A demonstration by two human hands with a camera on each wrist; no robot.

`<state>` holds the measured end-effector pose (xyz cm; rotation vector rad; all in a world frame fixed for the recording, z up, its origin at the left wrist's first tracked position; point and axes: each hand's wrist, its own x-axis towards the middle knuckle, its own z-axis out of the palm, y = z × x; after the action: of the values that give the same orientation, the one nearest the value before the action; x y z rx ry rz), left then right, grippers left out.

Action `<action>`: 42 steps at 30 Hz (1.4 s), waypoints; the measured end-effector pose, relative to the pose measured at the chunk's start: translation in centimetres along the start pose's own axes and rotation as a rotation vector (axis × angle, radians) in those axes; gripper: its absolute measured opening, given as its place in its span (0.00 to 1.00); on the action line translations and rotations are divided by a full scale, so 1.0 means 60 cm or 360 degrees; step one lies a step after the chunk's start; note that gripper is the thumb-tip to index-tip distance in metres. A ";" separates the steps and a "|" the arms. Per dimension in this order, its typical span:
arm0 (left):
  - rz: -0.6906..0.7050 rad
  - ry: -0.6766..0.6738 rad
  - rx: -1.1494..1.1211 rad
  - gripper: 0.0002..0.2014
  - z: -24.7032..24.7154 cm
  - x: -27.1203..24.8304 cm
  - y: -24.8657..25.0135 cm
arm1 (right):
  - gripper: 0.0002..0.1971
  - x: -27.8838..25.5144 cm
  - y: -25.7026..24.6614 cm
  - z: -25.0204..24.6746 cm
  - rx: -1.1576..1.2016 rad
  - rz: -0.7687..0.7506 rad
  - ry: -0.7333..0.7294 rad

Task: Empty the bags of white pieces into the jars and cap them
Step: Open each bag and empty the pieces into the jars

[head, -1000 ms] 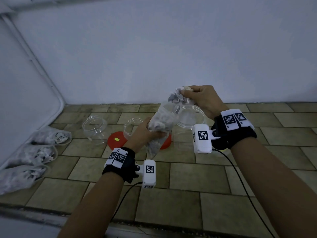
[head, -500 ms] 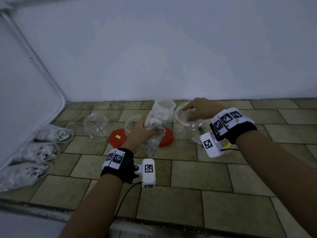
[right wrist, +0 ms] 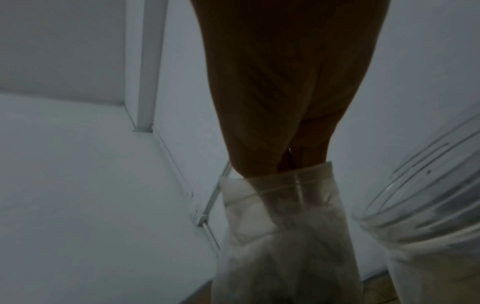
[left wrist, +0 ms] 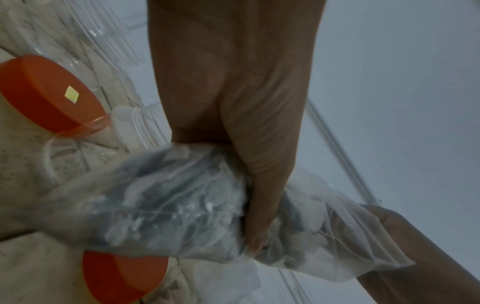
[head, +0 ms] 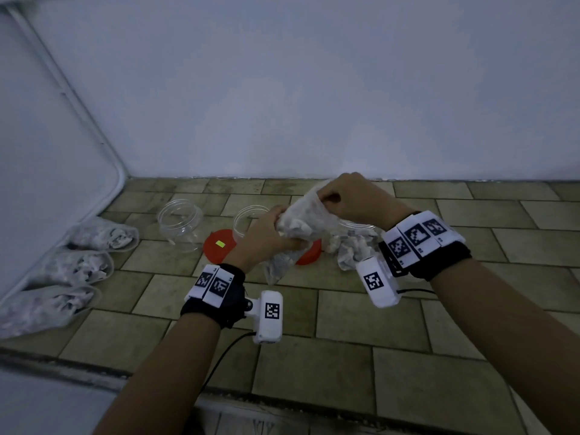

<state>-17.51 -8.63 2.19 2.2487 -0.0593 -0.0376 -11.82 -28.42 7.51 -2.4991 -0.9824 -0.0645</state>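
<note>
A clear bag of white pieces (head: 303,219) is held tilted above the floor, its mouth up and to the right. My left hand (head: 270,235) grips it round the middle, and the left wrist view shows those fingers (left wrist: 259,185) wrapped round the bag (left wrist: 168,205). My right hand (head: 343,199) has curled fingers at the bag's open mouth (right wrist: 285,195). Behind my right wrist stands an open jar (head: 356,243) holding some white pieces. Two empty open jars (head: 180,221) (head: 248,219) stand to the left. Two red lids (head: 218,246) (head: 310,254) lie on the floor.
Three more filled bags (head: 103,235) (head: 75,266) (head: 40,306) lie in a row along the white panel at the left. A white wall closes off the back of the tiled floor (head: 361,309). Cables run from both wrist cameras.
My right hand carried a clump of white pieces from the bag down to the right jar, then came back up to the bag's mouth. The bag now leans more to the right.
</note>
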 end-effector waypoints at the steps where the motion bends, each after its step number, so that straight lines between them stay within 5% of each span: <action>1: 0.0028 -0.0015 0.0041 0.34 -0.001 0.000 0.001 | 0.08 0.003 0.001 0.007 -0.0031 -0.0025 -0.0050; 9: 0.0034 -0.0094 -0.0083 0.37 -0.014 -0.018 -0.010 | 0.06 0.000 -0.013 -0.003 0.0298 0.0010 -0.0302; 15: -0.0046 -0.0376 -0.0165 0.50 -0.012 -0.031 -0.016 | 0.17 -0.005 -0.023 -0.006 0.0313 0.0192 -0.0372; 17: -0.0037 -0.0329 -0.0069 0.46 -0.013 -0.028 -0.015 | 0.20 -0.003 -0.016 -0.001 0.0256 0.0208 -0.0382; 22: -0.0047 -0.0095 -0.0005 0.30 -0.015 -0.014 -0.019 | 0.03 -0.006 -0.022 -0.004 0.0177 0.0133 -0.0403; 30: 0.0009 -0.0107 0.0106 0.34 -0.015 0.008 -0.016 | 0.13 -0.005 -0.026 0.022 0.0125 0.0305 -0.0486; 36: 0.0032 -0.0134 0.0145 0.35 -0.013 0.015 -0.017 | 0.19 -0.007 -0.034 0.022 0.0279 0.0091 -0.0338; 42: -0.0001 -0.0124 0.0101 0.36 -0.015 0.019 -0.023 | 0.06 0.001 -0.034 0.024 0.0076 0.0164 -0.0383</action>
<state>-16.27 -7.13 1.65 2.3102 -0.1029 -0.1258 -13.29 -26.47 7.03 -2.5498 -0.9319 0.2946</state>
